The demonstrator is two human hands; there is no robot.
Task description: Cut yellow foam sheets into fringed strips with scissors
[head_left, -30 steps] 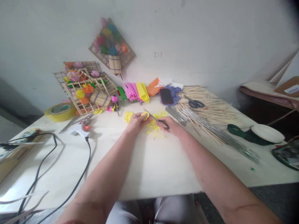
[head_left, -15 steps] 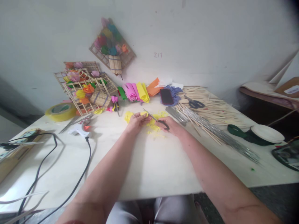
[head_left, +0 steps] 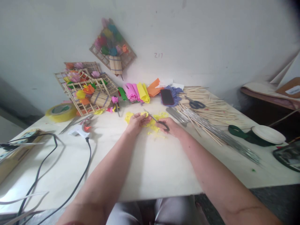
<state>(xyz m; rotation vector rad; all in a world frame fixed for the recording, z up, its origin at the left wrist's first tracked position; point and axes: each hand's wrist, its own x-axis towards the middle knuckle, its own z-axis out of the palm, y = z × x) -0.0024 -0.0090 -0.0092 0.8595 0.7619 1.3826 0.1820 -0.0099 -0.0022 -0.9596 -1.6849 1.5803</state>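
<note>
Near the middle of the frame, the left hand (head_left: pixel 138 122) pinches a small piece of thin yellow paper (head_left: pixel 147 115). The thumb and fingers press on one side of it, which seems meant to leave its edge free for the blades. Just right of the middle, the right hand (head_left: pixel 172 126) is closed around the handles of a pair of metal scissors with black handles (head_left: pixel 154 118). The blades point to the upper left, with the tip right by the paper (I can't tell if they touch). Both hands are low over the white table (head_left: pixel 161 168), perhaps so the arms don't get tired.

Thin yellow paper scraps (head_left: pixel 152 127) lie under and between the hands, probably because that is where bits drop.

In the upper middle, a folded roll of bright yellow paper (head_left: pixel 143 92) lies beside a pink paper roll (head_left: pixel 131 92), maybe to keep the working spot free. At the left of the frame, a white plastic glue gun (head_left: pixel 80 130) rests well apart from the paper, which looks like a safe place for it.
</note>
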